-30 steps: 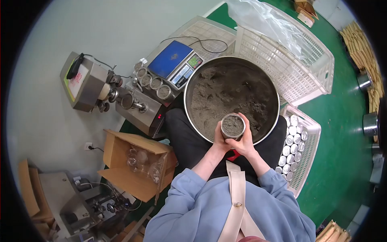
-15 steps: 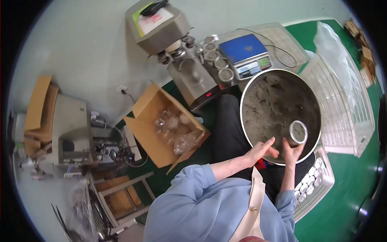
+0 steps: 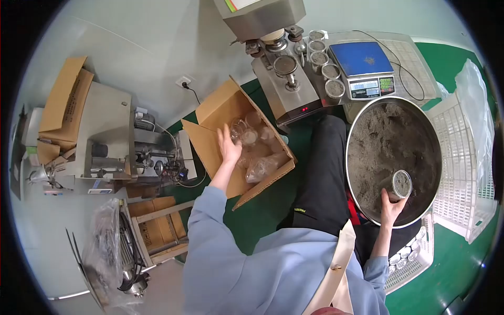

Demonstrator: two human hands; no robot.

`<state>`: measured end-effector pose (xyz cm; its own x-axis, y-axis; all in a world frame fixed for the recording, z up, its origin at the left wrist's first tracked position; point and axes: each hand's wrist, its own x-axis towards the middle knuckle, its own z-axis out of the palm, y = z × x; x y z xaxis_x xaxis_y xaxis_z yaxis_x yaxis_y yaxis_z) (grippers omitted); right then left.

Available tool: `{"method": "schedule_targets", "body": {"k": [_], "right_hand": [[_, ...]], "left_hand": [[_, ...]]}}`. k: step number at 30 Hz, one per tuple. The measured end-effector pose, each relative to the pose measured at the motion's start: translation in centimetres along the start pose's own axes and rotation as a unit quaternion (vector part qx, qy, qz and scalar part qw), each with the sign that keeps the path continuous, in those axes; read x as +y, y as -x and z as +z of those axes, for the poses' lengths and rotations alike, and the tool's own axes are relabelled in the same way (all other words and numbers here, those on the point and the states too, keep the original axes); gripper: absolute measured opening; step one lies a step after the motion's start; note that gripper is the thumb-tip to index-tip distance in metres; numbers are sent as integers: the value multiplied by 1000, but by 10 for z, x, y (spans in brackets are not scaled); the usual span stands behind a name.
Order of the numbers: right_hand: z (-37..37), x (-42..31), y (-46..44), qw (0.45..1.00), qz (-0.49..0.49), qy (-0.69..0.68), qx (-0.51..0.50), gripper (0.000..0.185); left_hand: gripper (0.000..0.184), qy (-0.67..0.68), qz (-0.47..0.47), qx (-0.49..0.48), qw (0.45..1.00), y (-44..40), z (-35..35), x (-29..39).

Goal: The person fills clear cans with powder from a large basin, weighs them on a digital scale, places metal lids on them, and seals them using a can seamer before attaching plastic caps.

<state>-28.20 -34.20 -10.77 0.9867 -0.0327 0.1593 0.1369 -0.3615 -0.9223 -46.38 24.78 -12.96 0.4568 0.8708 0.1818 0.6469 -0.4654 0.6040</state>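
Note:
My right hand (image 3: 391,209) grips a clear jar (image 3: 402,184) filled with grey-brown, crumbly material. It holds the jar, rim up and slightly tilted, over the large round metal basin (image 3: 348,173). More of the same loose material (image 3: 380,142) lies in the basin. On the left, my left hand (image 3: 230,146) reaches into an open cardboard box (image 3: 212,118), fingers spread and holding nothing. Just beside its fingertips is a clear empty jar (image 3: 239,127). Several other clear jars and a crumpled clear plastic bag (image 3: 263,167) are in the box.
A blue-topped scale (image 3: 362,59) stands behind the basin, next to a row of filled jars (image 3: 334,89). To their left is a metal sealing machine (image 3: 286,79). White plastic crates (image 3: 462,163) flank the basin on the right; a lower basket (image 3: 415,270) holds silvery lids (image 3: 404,252).
My left hand has left the basin and swung left into the cardboard box. My right hand still holds the filled jar over the basin. The camera view has shifted left.

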Motion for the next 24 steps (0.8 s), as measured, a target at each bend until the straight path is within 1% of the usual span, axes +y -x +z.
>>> {"method": "schedule_targets", "body": {"k": [1,2,3,4,5,7,9,10,12,13,15,16,17,18,19,21,24], "right_hand": [[3,0,0,1000,-5,-2,-1,81],[4,0,0,1000,-9,-2,-1,81],[4,-1,0,1000,-2,0,-4,81],[4,-2,0,1000,4,3,-7,81],[4,-3,-1,1000,9,5,-10,81],[1,1,-1,1000,15,8,-19,87],[3,4,-4,999,24,7,-22,90],[3,3,-3,999,33,8,-22,90],[3,3,-1,998,51,6,-23,90],[4,5,-1,999,40,9,-19,87],[9,10,0,1000,17,14,-10,81],[12,11,1,1000,17,7,-9,81],[15,9,2,1000,18,1,-8,82],[17,8,4,1000,19,-6,-6,82],[18,6,6,1000,24,-2,-11,82],[22,2,8,999,31,2,-21,83],[24,-3,14,998,43,-15,-32,84]], "left_hand": [[22,-52,-33,-54,997,-1,2,-3],[23,-75,-125,-204,968,-9,2,-7],[23,-95,-214,-349,907,-11,2,-12],[25,-134,-107,-272,947,-2,21,-35],[27,-170,3,-189,967,12,56,-71],[29,-227,113,-184,950,24,67,-70],[30,-268,119,-343,892,7,26,14],[22,-235,90,-338,907,0,26,29],[21,-206,100,-316,921,-7,16,44],[21,-191,105,-303,928,-8,12,45],[21,-186,241,-206,930,0,10,19],[22,-259,192,-320,891,-2,-15,43],[23,-327,139,-427,831,-1,-34,64],[27,-355,127,-483,791,6,-40,74],[30,-359,116,-525,763,16,-36,66],[29,-324,145,-596,720,34,-19,42],[28,-294,193,-539,765,57,5,29]]}}
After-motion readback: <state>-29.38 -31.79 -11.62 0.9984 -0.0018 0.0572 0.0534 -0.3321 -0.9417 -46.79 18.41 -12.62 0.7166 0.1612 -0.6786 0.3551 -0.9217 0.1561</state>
